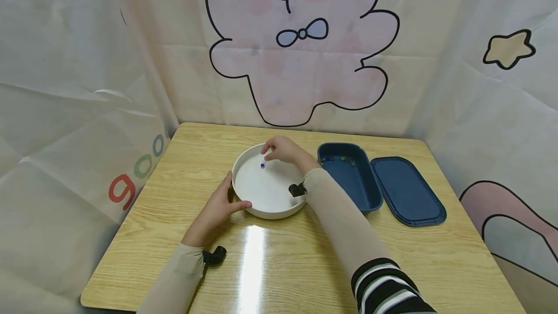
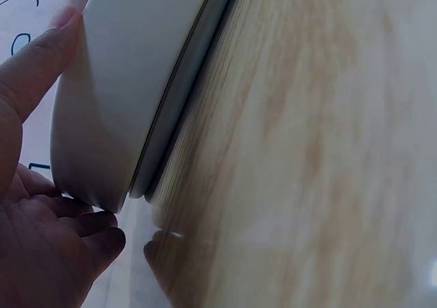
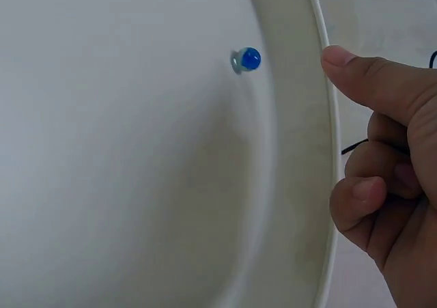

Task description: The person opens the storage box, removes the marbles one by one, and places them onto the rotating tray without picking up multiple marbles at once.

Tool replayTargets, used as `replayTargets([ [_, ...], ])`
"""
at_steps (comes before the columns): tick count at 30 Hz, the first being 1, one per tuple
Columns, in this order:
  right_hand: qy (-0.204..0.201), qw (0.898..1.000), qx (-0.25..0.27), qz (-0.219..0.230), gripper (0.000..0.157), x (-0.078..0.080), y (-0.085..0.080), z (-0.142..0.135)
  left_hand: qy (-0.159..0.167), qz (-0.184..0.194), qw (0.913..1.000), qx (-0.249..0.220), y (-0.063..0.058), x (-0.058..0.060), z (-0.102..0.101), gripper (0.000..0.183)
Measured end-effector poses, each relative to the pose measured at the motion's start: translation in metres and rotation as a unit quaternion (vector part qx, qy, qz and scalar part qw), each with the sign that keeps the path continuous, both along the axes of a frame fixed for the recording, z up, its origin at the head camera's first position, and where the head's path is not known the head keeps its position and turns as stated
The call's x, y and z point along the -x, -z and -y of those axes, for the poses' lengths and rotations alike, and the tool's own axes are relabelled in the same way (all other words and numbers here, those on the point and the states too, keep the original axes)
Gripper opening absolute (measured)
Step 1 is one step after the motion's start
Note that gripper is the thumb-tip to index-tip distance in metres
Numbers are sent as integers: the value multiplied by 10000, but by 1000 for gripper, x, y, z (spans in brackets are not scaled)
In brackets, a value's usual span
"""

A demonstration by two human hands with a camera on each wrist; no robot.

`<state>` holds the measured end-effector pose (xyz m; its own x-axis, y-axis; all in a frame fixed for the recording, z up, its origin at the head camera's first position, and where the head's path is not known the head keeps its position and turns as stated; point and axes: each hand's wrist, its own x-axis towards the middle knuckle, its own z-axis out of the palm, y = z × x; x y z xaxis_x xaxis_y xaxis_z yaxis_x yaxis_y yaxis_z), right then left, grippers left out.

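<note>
A round white dish [image 1: 263, 190] with a low wall sits on the table. One small marble [image 3: 250, 59], clear with blue inside, lies on the dish's floor near the wall. My left hand [image 1: 218, 210] grips the dish's near left side, its thumb at the rim and its fingers [image 2: 89, 222] against the outer wall. Over the far part of the dish hovers my right hand [image 1: 285, 150], thumb and index finger apart above the marble. Nothing shows between them. In the right wrist view the other fingers [image 3: 358, 199] are loosely curled.
Right of the dish stands a dark blue rectangular box [image 1: 355, 183] with several small marbles [image 1: 347, 159] toward its far end. Its blue lid [image 1: 407, 190] lies flat beside it. Printed cloth walls [image 1: 305, 81] rise behind and beside the wooden table [image 1: 152, 236].
</note>
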<state>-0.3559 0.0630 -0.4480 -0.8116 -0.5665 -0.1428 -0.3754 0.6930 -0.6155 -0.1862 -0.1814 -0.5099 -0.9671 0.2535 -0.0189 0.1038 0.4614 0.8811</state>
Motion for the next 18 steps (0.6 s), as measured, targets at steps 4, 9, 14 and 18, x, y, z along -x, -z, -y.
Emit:
replayTargets([
  [4,180,9998,81,-82,28,0,-8,-9,-15,-24,10000,14,-2,1,-1,125],
  [9,318,9987,271,-290,28,-2,-21,-24,-52,-15,10000,47,-2,1,-2,126],
  [14,468,9956,565,-575,25,-6,-33,-46,-97,89,9999,51,-1,0,-3,128],
  [18,682,9926,746,-667,20,-9,-40,-65,-133,99,9998,111,-1,-1,-4,129],
])
